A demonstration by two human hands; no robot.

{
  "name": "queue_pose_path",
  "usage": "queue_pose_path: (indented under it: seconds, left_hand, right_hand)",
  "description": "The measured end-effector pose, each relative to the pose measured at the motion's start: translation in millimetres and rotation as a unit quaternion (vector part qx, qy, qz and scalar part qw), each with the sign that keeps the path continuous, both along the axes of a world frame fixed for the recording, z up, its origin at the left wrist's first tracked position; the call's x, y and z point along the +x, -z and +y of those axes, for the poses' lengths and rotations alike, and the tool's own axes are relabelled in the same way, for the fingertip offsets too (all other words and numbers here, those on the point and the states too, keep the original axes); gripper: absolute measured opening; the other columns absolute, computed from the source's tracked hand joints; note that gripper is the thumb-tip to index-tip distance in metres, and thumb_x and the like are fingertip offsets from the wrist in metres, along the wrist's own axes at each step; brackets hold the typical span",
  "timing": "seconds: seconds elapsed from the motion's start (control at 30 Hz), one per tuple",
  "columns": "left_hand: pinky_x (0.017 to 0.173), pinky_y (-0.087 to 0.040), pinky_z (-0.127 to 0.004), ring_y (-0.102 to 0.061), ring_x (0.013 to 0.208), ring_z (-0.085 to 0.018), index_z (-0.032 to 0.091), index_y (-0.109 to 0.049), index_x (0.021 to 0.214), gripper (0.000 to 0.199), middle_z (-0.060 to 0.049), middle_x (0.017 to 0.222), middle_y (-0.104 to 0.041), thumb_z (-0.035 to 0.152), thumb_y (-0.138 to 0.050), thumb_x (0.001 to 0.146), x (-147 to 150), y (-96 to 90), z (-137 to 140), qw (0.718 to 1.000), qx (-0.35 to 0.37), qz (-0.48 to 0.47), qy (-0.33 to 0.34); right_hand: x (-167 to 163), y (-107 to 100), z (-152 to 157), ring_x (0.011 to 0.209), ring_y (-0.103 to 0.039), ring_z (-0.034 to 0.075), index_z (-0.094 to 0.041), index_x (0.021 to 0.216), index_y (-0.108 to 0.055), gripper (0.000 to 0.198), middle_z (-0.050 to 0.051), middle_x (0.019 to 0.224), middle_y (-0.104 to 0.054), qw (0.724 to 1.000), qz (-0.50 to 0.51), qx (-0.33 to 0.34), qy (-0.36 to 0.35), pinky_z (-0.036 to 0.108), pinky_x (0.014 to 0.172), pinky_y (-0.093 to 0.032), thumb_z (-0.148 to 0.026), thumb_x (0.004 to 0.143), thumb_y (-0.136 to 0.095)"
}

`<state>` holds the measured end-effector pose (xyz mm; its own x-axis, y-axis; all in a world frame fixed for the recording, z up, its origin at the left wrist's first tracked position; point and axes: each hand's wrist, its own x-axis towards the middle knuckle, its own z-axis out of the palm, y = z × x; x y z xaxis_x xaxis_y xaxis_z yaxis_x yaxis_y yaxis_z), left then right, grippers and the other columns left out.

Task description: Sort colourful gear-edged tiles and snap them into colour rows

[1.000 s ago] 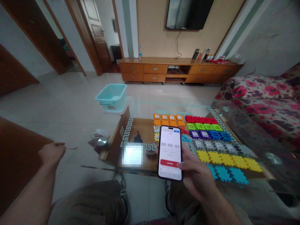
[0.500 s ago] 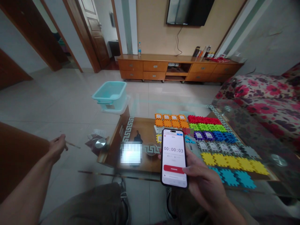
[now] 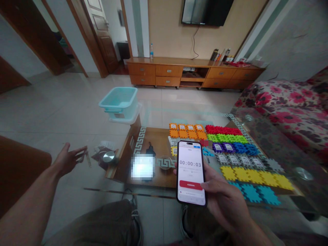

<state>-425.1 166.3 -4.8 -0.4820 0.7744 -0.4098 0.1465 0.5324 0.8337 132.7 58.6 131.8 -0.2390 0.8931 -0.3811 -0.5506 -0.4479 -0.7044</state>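
Observation:
My right hand (image 3: 222,194) grips a black-edged smartphone (image 3: 190,155). Its screen shows a timer reading 00:00:03, and my thumb rests at a red button. Off to the left, over the floor, my left hand (image 3: 71,158) has its fingers stretched out and apart. A thin, pale, blurred strip (image 3: 88,159) shows by its fingertips; whether the hand touches it I cannot tell. Behind the phone lie interlocking plastic tiles in rows: orange (image 3: 182,134), red (image 3: 222,130), green (image 3: 225,138), purple (image 3: 222,147), blue (image 3: 246,149), grey (image 3: 274,165), yellow (image 3: 256,176) and light blue (image 3: 252,194).
The tiles lie on a glass-topped table (image 3: 159,182). A light-blue plastic tub (image 3: 120,111) stands past its left end. A small black object (image 3: 150,149) sits near a pixelated bright patch. Beyond are a wooden TV cabinet (image 3: 167,76) and a floral sofa (image 3: 287,94).
My left hand has moved a little right and its fingers have opened out from a closer pinch. The thin strip has swung from nearly level to nearly upright. My right hand stays on the smartphone.

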Motion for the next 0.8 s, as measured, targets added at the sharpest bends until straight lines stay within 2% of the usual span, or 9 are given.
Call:
queue_pose_path:
  seconds: [0.1,0.17,0.23,0.4,0.47,0.53,0.63,0.8]
  left_hand:
    - [0.110,-0.038,-0.056,-0.055,0.126,-0.037,0.005,-0.062,0.128,0.099,-0.021,0.135,-0.061,0.080,-0.017,0.082,2,-4.6,-1,0.992,0.012,-0.123,-0.013]
    - [0.118,-0.027,-0.056,-0.046,0.136,-0.037,0.005,-0.056,0.135,0.100,-0.020,0.145,-0.053,0.081,-0.019,0.081,3,-6.0,0,0.989,0.040,-0.143,-0.009]
    - [0.120,-0.023,-0.055,-0.040,0.141,-0.036,0.006,-0.054,0.137,0.098,-0.020,0.148,-0.050,0.080,-0.023,0.082,6,-5.5,1,0.988,0.048,-0.143,-0.004]
    - [0.118,-0.024,-0.058,-0.038,0.143,-0.036,0.011,-0.063,0.125,0.085,-0.021,0.146,-0.052,0.073,-0.017,0.088,15,-4.9,6,0.994,0.025,-0.099,-0.042]
    - [0.117,-0.026,-0.058,-0.040,0.142,-0.035,0.012,-0.064,0.120,0.081,-0.019,0.147,-0.051,0.067,-0.012,0.092,17,-7.2,6,0.993,0.043,-0.085,-0.064]
    - [0.112,-0.033,-0.054,-0.043,0.139,-0.033,0.013,-0.063,0.119,0.079,-0.017,0.148,-0.051,0.064,-0.008,0.093,17,-9.4,6,0.992,0.074,-0.070,-0.079]
    - [0.100,-0.044,-0.048,-0.046,0.136,-0.032,0.012,-0.059,0.123,0.079,-0.018,0.148,-0.051,0.062,-0.005,0.095,16,-9.0,7,0.993,0.087,-0.036,-0.072]
    - [0.088,-0.046,-0.043,-0.046,0.136,-0.032,0.011,-0.052,0.129,0.076,-0.020,0.149,-0.048,0.059,-0.004,0.096,11,1.1,10,0.996,0.052,0.051,-0.046]
  right_hand:
    - [0,3,0,0.111,-0.067,0.034,-0.024,0.148,-0.042,0.089,0.014,0.127,-0.068,1.000,0.005,0.011,0.004,0.047,0.088,-0.055,-0.016,0.062,-0.062]
    - [1,4,-1,0.112,-0.066,0.033,-0.024,0.148,-0.042,0.088,0.014,0.127,-0.068,1.000,0.007,0.013,-0.001,0.047,0.089,-0.055,-0.015,0.063,-0.062]
    - [1,6,-1,0.110,-0.067,0.034,-0.023,0.148,-0.043,0.086,0.014,0.127,-0.068,1.000,0.007,0.010,-0.005,0.047,0.087,-0.056,-0.016,0.064,-0.062]
    - [1,6,-1,0.111,-0.067,0.034,-0.023,0.148,-0.043,0.086,0.014,0.126,-0.068,1.000,0.011,0.002,-0.001,0.048,0.087,-0.056,-0.017,0.064,-0.062]
    - [1,4,0,0.112,-0.067,0.034,-0.023,0.149,-0.041,0.088,0.014,0.127,-0.068,1.000,0.015,0.002,-0.003,0.049,0.089,-0.055,-0.016,0.064,-0.063]
    - [1,0,0,0.114,-0.066,0.034,-0.024,0.150,-0.041,0.088,0.014,0.129,-0.067,1.000,0.014,-0.005,-0.007,0.049,0.091,-0.054,-0.015,0.065,-0.063]
    - [1,-4,0,0.116,-0.064,0.034,-0.023,0.148,-0.043,0.086,0.014,0.131,-0.066,1.000,0.011,-0.016,-0.009,0.050,0.093,-0.053,-0.014,0.066,-0.064]
    - [1,2,-1,0.111,-0.067,0.035,-0.023,0.147,-0.045,0.086,0.014,0.127,-0.068,1.000,0.015,-0.006,0.012,0.048,0.086,-0.056,-0.016,0.063,-0.064]
